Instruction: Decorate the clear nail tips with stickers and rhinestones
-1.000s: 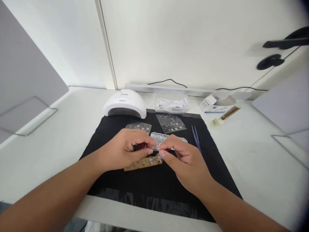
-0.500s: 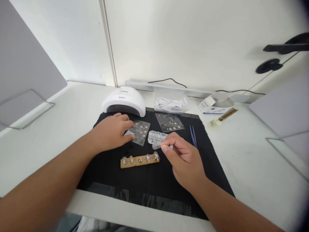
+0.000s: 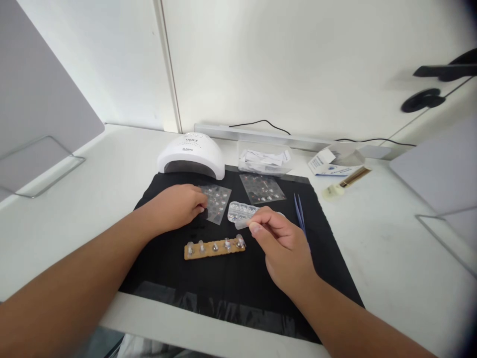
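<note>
Between thumb and fingertips, my right hand (image 3: 285, 243) pinches a small translucent nail tip (image 3: 242, 224), just in front of a clear compartment box (image 3: 238, 211) of tiny pieces. My left hand (image 3: 182, 206) has its fingers curled together at the left edge of a clear decal sheet (image 3: 218, 203); what they hold, if anything, is hidden. Nearer to me, a tan strip (image 3: 208, 251) carries several small stands with nail pieces. A second decal sheet (image 3: 263, 189) lies behind the box. Blue tweezers (image 3: 299, 214) rest to the right, partly behind my right hand.
A white nail lamp (image 3: 192, 154) stands at the back left of the black mat (image 3: 223, 288). Behind the mat is a clear tray (image 3: 264, 161) with packets. An open white box (image 3: 331, 164) and a pale brush-like item (image 3: 345, 184) lie at the back right.
The fingers of my left hand have drawn together, and the white piece visible by them is now out of sight. My right hand still holds the nail tip in nearly the same place.
</note>
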`<control>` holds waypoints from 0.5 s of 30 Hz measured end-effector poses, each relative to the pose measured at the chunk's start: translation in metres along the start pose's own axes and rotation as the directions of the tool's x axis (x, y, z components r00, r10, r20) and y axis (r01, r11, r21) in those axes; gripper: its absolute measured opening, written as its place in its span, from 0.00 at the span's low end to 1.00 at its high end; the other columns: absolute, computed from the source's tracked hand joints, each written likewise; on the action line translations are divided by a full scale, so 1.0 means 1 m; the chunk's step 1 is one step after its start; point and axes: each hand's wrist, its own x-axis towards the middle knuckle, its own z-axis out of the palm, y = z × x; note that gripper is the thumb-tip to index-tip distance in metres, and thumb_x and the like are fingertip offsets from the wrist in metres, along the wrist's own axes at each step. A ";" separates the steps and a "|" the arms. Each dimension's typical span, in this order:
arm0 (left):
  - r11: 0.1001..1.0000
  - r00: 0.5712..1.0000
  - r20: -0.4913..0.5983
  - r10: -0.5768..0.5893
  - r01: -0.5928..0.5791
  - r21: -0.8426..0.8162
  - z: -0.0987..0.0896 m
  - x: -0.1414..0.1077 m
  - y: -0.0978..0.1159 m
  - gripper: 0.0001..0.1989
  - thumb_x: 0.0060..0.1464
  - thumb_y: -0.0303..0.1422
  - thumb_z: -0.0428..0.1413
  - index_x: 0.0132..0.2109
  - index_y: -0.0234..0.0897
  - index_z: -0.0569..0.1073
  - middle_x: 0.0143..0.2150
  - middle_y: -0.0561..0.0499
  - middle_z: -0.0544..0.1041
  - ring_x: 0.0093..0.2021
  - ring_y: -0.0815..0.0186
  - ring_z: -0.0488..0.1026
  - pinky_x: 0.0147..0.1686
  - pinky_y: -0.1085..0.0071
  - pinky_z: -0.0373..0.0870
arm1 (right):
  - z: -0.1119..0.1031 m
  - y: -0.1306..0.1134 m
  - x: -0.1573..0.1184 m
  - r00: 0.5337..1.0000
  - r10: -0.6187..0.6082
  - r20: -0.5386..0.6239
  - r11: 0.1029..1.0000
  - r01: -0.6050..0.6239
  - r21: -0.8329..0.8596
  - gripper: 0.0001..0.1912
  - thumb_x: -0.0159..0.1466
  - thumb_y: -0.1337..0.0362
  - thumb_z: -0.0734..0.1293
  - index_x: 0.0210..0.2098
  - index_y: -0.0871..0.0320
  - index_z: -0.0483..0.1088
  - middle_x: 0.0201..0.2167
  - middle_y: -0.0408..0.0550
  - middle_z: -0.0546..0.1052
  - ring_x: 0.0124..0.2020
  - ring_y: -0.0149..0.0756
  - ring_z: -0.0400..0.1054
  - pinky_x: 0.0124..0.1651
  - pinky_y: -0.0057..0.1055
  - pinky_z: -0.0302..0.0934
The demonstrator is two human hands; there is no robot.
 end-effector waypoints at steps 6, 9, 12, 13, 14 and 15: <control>0.914 0.866 -0.489 0.105 -0.277 -0.295 -0.014 -0.015 0.028 0.03 0.59 0.27 0.55 0.39 0.36 0.75 0.36 0.51 0.76 0.35 0.69 0.72 0.34 0.74 0.69 | 0.002 0.003 0.000 1.000 -0.005 -0.006 1.000 0.005 -0.026 0.08 0.66 0.69 0.62 0.30 0.55 0.68 0.29 0.38 0.68 0.31 0.32 0.62 0.37 0.31 0.53; 0.840 0.774 -0.596 0.215 -0.458 -0.292 -0.012 -0.017 0.046 0.02 0.58 0.24 0.56 0.38 0.35 0.72 0.34 0.50 0.74 0.35 0.70 0.72 0.34 0.74 0.70 | 0.007 0.000 -0.001 1.000 0.024 -0.005 1.000 -0.024 0.009 0.07 0.65 0.68 0.62 0.30 0.55 0.68 0.28 0.39 0.68 0.31 0.32 0.62 0.36 0.30 0.55; 0.820 0.751 -0.613 0.246 -0.498 -0.281 -0.004 -0.015 0.058 0.04 0.59 0.23 0.55 0.39 0.35 0.71 0.34 0.49 0.74 0.35 0.69 0.72 0.36 0.73 0.71 | 0.012 -0.007 -0.002 0.999 0.048 -0.019 0.995 -0.046 0.088 0.07 0.66 0.68 0.62 0.32 0.55 0.68 0.31 0.40 0.71 0.34 0.34 0.65 0.38 0.31 0.59; 0.816 0.744 -0.616 0.256 -0.509 -0.275 -0.002 -0.014 0.059 0.04 0.59 0.23 0.55 0.40 0.35 0.71 0.34 0.49 0.74 0.36 0.69 0.71 0.36 0.72 0.71 | 0.014 -0.010 -0.003 0.998 0.052 -0.026 0.992 -0.048 0.114 0.07 0.66 0.68 0.62 0.32 0.55 0.69 0.32 0.41 0.72 0.35 0.35 0.67 0.40 0.31 0.60; 0.812 0.739 -0.618 0.268 -0.519 -0.268 0.000 -0.013 0.061 0.04 0.59 0.23 0.55 0.40 0.35 0.72 0.35 0.49 0.74 0.36 0.69 0.71 0.37 0.72 0.71 | 0.015 -0.013 -0.003 0.998 0.056 -0.033 0.989 -0.050 0.138 0.07 0.66 0.68 0.62 0.32 0.55 0.69 0.32 0.41 0.73 0.35 0.35 0.67 0.40 0.31 0.61; 0.810 0.735 -0.618 0.281 -0.527 -0.258 0.002 -0.012 0.061 0.05 0.59 0.23 0.55 0.41 0.35 0.72 0.35 0.49 0.74 0.36 0.68 0.71 0.37 0.71 0.71 | 0.016 -0.015 -0.004 0.997 0.061 -0.037 0.986 -0.055 0.159 0.07 0.66 0.68 0.62 0.32 0.55 0.69 0.31 0.41 0.74 0.35 0.34 0.68 0.40 0.31 0.61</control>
